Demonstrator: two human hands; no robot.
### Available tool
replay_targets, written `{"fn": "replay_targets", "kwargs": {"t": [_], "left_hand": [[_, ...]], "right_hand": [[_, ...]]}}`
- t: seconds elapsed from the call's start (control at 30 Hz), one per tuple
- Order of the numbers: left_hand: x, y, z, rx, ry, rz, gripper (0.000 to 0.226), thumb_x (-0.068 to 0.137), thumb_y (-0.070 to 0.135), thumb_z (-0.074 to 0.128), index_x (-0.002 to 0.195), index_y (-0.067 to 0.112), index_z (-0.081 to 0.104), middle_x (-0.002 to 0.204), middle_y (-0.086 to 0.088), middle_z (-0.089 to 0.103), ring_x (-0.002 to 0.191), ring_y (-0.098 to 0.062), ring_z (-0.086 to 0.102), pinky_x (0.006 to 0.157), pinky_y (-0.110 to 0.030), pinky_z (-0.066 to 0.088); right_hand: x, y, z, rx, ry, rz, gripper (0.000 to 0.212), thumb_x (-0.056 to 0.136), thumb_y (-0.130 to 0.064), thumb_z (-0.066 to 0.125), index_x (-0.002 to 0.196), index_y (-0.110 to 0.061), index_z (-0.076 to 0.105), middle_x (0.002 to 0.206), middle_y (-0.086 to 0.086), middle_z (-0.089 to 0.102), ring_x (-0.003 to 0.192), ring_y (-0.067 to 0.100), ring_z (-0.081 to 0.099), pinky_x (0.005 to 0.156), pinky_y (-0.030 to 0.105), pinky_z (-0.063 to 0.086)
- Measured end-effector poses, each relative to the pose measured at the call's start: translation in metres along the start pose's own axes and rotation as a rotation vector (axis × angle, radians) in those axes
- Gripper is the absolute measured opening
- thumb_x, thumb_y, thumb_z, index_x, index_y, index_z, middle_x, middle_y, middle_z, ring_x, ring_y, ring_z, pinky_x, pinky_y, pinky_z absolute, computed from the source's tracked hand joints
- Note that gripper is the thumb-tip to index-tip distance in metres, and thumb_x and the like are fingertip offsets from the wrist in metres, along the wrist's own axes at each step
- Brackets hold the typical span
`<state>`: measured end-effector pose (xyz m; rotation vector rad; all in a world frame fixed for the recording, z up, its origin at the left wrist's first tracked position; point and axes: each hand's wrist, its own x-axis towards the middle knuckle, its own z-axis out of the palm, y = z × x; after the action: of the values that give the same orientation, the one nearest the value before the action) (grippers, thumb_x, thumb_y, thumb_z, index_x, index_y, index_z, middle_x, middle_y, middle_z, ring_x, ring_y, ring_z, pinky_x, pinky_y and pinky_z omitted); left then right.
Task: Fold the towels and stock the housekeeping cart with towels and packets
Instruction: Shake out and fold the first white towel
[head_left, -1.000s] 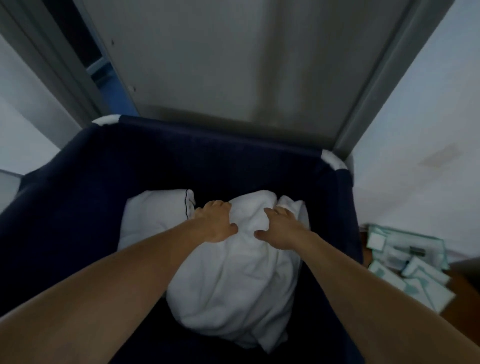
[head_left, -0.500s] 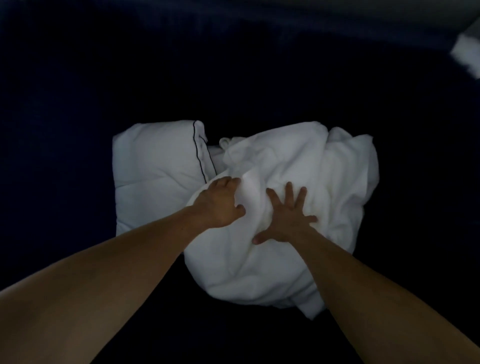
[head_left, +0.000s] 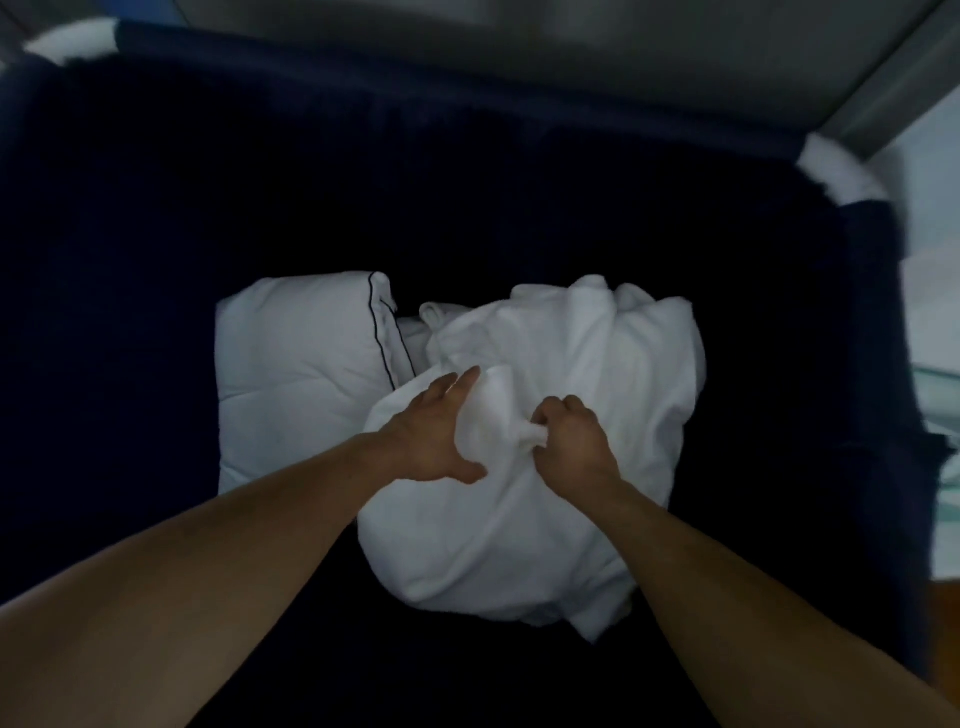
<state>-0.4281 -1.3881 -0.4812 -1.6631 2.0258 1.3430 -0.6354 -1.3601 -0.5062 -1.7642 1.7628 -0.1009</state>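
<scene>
A crumpled white terry towel (head_left: 597, 353) lies at frame centre, at the bottom of a deep navy fabric bin (head_left: 156, 182). The left hand (head_left: 434, 434) rests on the towel, grip spread. The right hand (head_left: 571, 441) has its grip pinching a raised fold of it. A white pillow with dark piping (head_left: 296, 374) lies at centre left, touching the towel. A white frame corner (head_left: 836, 171) shows at upper right.

Dim, underexposed view, dark bin (head_left: 156, 208) interior nearly black, soft blur, wide-angle bending at edges.
</scene>
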Motion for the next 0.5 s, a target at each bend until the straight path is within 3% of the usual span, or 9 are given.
{"fn": "replay_targets", "kwargs": {"t": [0.1,0.2,0.3,0.37,0.4,0.5], "left_hand": [[-0.010,0.021,-0.008,0.021,-0.023,0.035,0.140,0.062,0.053,0.086,0.151,0.038,-0.020,0.163,0.006,-0.001,0.148,-0.014,0.009,0.117,-0.031,0.020],[-0.020,0.049,-0.019,-0.011,0.074,0.113,0.144,0.056,0.055,0.087,0.152,0.037,-0.018,0.161,0.008,0.010,0.145,-0.014,0.016,0.109,-0.028,0.023],[-0.027,0.084,-0.035,-0.142,0.243,0.198,0.133,0.055,0.047,0.092,0.155,0.028,0.007,0.155,0.005,0.026,0.140,-0.016,0.031,0.111,-0.036,0.034],[-0.029,0.107,-0.047,-0.284,0.327,0.248,0.106,0.060,0.039,0.092,0.148,0.026,0.033,0.143,0.004,0.045,0.131,-0.015,0.045,0.107,-0.042,0.043],[-0.031,0.118,-0.052,-0.360,0.368,0.251,0.090,0.066,0.036,0.089,0.141,0.026,0.043,0.134,0.006,0.054,0.125,-0.013,0.052,0.103,-0.038,0.047],[-0.035,0.145,-0.066,-0.531,0.459,0.202,0.064,0.076,0.022,0.084,0.132,0.025,0.053,0.108,0.023,0.060,0.100,0.007,0.058,0.077,-0.005,0.046]], "right_hand": [[-0.004,-0.020,-0.049,0.170,0.041,-0.022,0.017,0.082,-0.011,0.066,0.097,-0.016,0.061,0.099,0.004,0.059,0.087,0.019,0.058,0.068,0.019,0.041],[-0.010,-0.041,-0.113,0.383,0.090,-0.069,0.026,0.079,-0.016,0.070,0.077,-0.034,0.052,0.081,-0.016,0.058,0.071,-0.002,0.056,0.059,0.005,0.041],[-0.023,-0.054,-0.171,0.567,0.106,-0.147,0.030,0.072,-0.012,0.072,0.073,-0.038,0.056,0.076,-0.019,0.062,0.071,-0.011,0.058,0.060,0.005,0.042],[-0.031,-0.059,-0.199,0.713,0.107,-0.187,0.026,0.064,-0.016,0.070,0.069,-0.040,0.060,0.074,-0.023,0.063,0.071,-0.010,0.058,0.059,0.009,0.045],[-0.034,-0.059,-0.210,0.774,0.123,-0.203,0.025,0.060,-0.018,0.069,0.068,-0.040,0.060,0.074,-0.023,0.063,0.071,-0.007,0.058,0.060,0.011,0.046],[-0.042,-0.041,-0.231,0.829,0.221,-0.216,0.029,0.063,-0.022,0.073,0.083,-0.040,0.061,0.088,-0.019,0.065,0.082,0.001,0.061,0.070,0.021,0.049]]}}
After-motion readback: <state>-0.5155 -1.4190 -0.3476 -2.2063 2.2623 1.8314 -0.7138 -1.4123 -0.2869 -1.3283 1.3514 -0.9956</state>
